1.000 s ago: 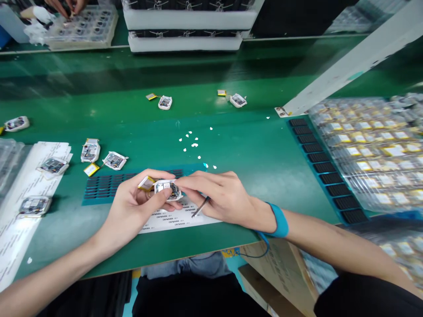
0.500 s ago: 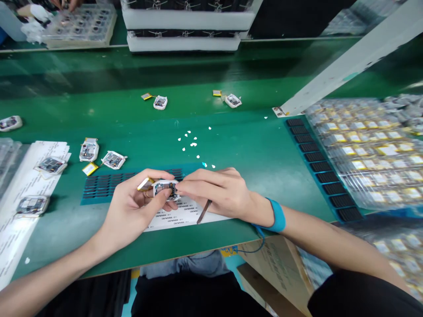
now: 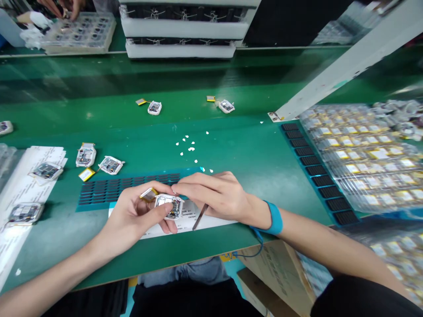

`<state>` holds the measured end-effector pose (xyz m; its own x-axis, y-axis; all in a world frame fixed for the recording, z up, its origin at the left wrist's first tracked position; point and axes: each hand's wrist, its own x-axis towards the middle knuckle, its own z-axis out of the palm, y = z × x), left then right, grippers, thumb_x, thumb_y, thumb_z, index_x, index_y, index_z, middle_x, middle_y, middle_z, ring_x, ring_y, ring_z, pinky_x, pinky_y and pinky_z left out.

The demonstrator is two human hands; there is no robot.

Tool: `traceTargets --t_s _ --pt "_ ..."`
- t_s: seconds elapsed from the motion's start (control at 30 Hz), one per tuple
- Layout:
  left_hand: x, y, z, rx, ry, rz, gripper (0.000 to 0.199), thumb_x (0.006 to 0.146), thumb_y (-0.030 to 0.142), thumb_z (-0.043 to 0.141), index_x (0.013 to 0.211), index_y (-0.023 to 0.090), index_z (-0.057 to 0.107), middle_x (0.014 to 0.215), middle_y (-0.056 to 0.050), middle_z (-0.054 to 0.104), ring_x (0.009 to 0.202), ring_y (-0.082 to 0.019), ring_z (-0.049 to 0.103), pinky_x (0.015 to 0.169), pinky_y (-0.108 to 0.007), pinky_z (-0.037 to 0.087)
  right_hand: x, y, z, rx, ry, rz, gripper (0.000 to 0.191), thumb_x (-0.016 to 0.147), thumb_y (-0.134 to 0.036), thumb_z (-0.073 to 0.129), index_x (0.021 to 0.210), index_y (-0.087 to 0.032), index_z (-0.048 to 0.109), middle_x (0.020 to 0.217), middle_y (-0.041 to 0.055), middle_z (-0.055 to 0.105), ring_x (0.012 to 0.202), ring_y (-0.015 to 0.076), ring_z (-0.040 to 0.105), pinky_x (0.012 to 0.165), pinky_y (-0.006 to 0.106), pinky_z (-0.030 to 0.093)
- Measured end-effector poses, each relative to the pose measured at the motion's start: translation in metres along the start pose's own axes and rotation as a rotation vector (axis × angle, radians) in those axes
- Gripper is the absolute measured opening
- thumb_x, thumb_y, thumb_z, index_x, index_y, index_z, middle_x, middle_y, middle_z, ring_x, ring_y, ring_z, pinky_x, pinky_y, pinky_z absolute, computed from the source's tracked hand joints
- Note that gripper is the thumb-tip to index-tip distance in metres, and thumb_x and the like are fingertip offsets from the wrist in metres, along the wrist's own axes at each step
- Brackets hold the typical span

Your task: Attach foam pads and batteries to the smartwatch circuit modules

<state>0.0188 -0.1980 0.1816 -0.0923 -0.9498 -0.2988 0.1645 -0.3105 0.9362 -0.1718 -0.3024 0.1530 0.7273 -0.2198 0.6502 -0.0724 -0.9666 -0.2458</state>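
Observation:
My left hand [image 3: 132,215] is closed around an open white smartwatch case [image 3: 176,203] with a circuit board inside, the thumb pressing on the board. A small yellow-edged battery [image 3: 149,194] sticks up at the case's left side, between thumb and forefinger. At the upper right edge of the case are the fingertips of my right hand [image 3: 214,193], which wears a blue wrist strap [image 3: 276,218]. Slim dark tweezers [image 3: 200,218] slant down from under that hand; their other end is hidden by the fingers. Beneath both hands lies a printed white sheet [image 3: 211,222].
Other opened cases [image 3: 111,165] with batteries lie left and at the back. A teal sheet of black strips [image 3: 99,193] lies behind my left hand. White bits [image 3: 191,149] dot the green bench. Right stand battery trays [image 3: 360,154] and a white post [image 3: 330,70]. Another person's hands [image 3: 74,9] are far left.
My right fingertips have drawn back from over the board to the case's upper edge, showing more of the board. The case is tilted more toward me. The whole view has shifted slightly.

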Motion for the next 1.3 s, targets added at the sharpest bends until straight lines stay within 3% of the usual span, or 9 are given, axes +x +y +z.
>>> traceTargets --t_s 0.27,0.57,0.63,0.73,0.87,0.97,1.07,1.13,1.3 --pt "-0.004 -0.009 -0.004 -0.023 -0.016 -0.006 0.009 0.089 0.027 0.071 0.095 0.021 0.07 0.059 -0.002 0.072 0.048 -0.017 0.069 0.048 -0.021 0.056 0.0 0.006 -0.003 0.016 -0.018 -0.069 0.015 0.097 -0.017 0.061 0.111 -0.017 0.066 0.098 -0.0021 0.076 0.069 0.0046 0.068 0.051 0.018 0.045" --pt "-0.005 -0.005 0.004 0.068 0.07 0.018 0.007 0.086 0.025 0.072 0.09 0.019 0.07 0.053 -0.001 0.068 0.043 -0.016 0.066 0.045 -0.02 0.055 0.002 0.008 -0.01 -0.111 -0.067 -0.207 0.018 0.101 -0.013 0.048 0.11 -0.013 0.063 0.093 -0.0011 0.076 0.061 0.006 0.063 0.045 0.022 0.04" --pt "-0.004 -0.001 0.006 0.106 0.126 0.036 0.008 0.082 0.024 0.073 0.086 0.018 0.07 0.052 0.0 0.067 0.042 -0.016 0.065 0.043 -0.02 0.054 0.003 0.011 -0.009 -0.179 -0.06 -0.159 0.018 0.1 -0.013 0.049 0.108 -0.014 0.065 0.087 -0.003 0.075 0.058 0.005 0.061 0.045 0.022 0.04" --pt "-0.003 0.005 0.007 0.136 0.162 0.038 0.009 0.08 0.025 0.074 0.084 0.018 0.069 0.054 0.001 0.067 0.041 -0.015 0.065 0.041 -0.019 0.052 0.003 0.02 -0.007 -0.317 -0.041 0.052 0.019 0.095 -0.012 0.052 0.107 -0.016 0.067 0.087 -0.0032 0.075 0.063 0.0061 0.065 0.046 0.022 0.04" --pt "-0.003 0.003 0.007 0.142 0.212 0.043 0.011 0.082 0.027 0.073 0.087 0.019 0.067 0.054 0.001 0.066 0.042 -0.014 0.064 0.044 -0.02 0.052 0.004 0.036 -0.005 -0.468 -0.07 0.23 0.039 0.092 -0.005 0.045 0.126 -0.012 0.063 0.122 0.0052 0.072 0.08 0.0119 0.073 0.05 0.024 0.045" --pt "-0.003 -0.001 0.007 0.142 0.226 0.058 0.012 0.084 0.029 0.071 0.09 0.019 0.067 0.054 0.0 0.067 0.046 -0.014 0.063 0.049 -0.022 0.053 0.004 0.035 -0.007 -0.39 -0.064 0.148 0.037 0.097 -0.01 0.048 0.13 -0.015 0.06 0.13 0.002 0.068 0.095 0.0113 0.073 0.054 0.021 0.049" --pt "-0.003 -0.002 0.009 0.126 0.207 0.041 0.014 0.084 0.03 0.072 0.091 0.02 0.065 0.055 0.0 0.068 0.047 -0.015 0.064 0.051 -0.023 0.054 0.005 0.023 -0.011 -0.287 -0.116 -0.087 0.03 0.1 -0.015 0.052 0.127 -0.022 0.063 0.13 -0.0034 0.068 0.08 0.0057 0.072 0.05 0.019 0.046" --pt "-0.003 -0.002 0.01 0.115 0.197 0.022 0.015 0.082 0.029 0.073 0.091 0.02 0.064 0.053 0.001 0.067 0.047 -0.016 0.065 0.05 -0.023 0.054 0.005 0.014 -0.014 -0.262 -0.14 -0.204 0.026 0.102 -0.014 0.047 0.12 -0.019 0.066 0.122 -0.0023 0.072 0.071 0.0051 0.07 0.047 0.021 0.045" --pt "-0.003 -0.001 0.01 0.105 0.197 0.02 0.016 0.081 0.027 0.074 0.089 0.02 0.062 0.053 0.003 0.065 0.046 -0.016 0.066 0.05 -0.024 0.057 0.005 0.007 -0.015 -0.203 -0.134 -0.19 0.025 0.104 -0.012 0.042 0.112 -0.014 0.066 0.107 -0.0002 0.076 0.07 0.0074 0.071 0.048 0.021 0.048"
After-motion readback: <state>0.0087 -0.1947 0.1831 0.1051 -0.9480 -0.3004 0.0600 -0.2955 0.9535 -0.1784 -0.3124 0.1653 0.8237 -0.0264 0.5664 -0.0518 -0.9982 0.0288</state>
